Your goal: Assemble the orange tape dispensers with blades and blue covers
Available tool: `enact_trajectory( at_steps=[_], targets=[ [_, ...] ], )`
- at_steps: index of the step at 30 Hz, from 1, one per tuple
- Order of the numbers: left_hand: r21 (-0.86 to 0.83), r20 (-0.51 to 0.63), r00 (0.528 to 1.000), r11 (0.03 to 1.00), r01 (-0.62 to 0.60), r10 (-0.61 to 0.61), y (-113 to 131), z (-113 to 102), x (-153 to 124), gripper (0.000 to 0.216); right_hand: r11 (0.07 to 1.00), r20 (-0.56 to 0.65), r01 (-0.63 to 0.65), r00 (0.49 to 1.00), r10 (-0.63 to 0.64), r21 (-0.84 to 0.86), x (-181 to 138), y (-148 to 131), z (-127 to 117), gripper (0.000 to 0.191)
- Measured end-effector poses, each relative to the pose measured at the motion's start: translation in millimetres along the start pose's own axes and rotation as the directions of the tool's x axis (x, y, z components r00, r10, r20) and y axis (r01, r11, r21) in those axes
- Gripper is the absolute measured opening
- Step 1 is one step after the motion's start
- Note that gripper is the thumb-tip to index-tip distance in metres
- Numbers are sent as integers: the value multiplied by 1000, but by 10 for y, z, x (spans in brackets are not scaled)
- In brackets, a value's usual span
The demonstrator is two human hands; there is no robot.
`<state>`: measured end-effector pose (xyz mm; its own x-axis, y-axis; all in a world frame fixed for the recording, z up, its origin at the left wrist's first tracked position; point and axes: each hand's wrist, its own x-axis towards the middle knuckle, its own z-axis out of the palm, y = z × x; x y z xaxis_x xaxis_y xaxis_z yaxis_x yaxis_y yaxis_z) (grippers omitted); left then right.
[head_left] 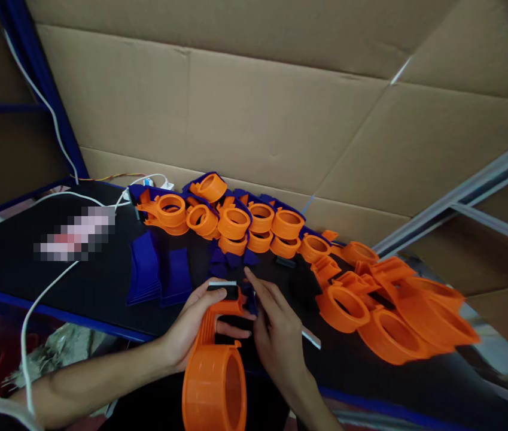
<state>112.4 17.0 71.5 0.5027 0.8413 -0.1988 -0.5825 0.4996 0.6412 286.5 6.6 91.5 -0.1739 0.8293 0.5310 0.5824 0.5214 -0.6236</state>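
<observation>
My left hand [193, 326] is wrapped round the handle of an orange tape dispenser [215, 383], whose round drum points toward me and whose toothed metal blade [222, 283] sits at the far end. My right hand [276, 323] is beside the dispenser's head, its fingers pinched near the black blade holder [229, 292]; what they hold is hidden. A thin metal strip [311, 339] lies under the right hand on the black table [101, 281].
Several orange dispenser bodies [236, 221] are piled along the back and to the right [392, 311]. Stacks of blue plastic plates [159, 272] lie left of my hands. A white cable [47, 287] crosses the table. Cardboard walls stand behind.
</observation>
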Motion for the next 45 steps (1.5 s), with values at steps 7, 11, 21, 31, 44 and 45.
enact_trajectory(
  at_steps=[7,11,21,31,44,45],
  targets=[
    [3,-62,998,1000,-29,29,29,33,-15,34,983,267,-89,963,43,163,64,-135,-275,45],
    [14,-76,997,1000,-27,28,28,34,-18,34,969,382,-163,920,83,184,73,-78,-376,46],
    [26,-24,999,999,38,-37,3,66,-29,34,988,398,-90,917,32,128,138,-68,-564,43],
    [67,23,999,997,27,-28,-1,0,18,33,990,191,15,981,-42,141,20,-13,-323,40],
    [76,-32,998,996,50,-47,20,85,-34,28,985,188,161,968,-169,56,48,-78,-376,35],
    [73,-29,999,996,47,-45,24,91,-34,27,984,189,172,966,-178,46,55,-94,-381,34]
  ],
)
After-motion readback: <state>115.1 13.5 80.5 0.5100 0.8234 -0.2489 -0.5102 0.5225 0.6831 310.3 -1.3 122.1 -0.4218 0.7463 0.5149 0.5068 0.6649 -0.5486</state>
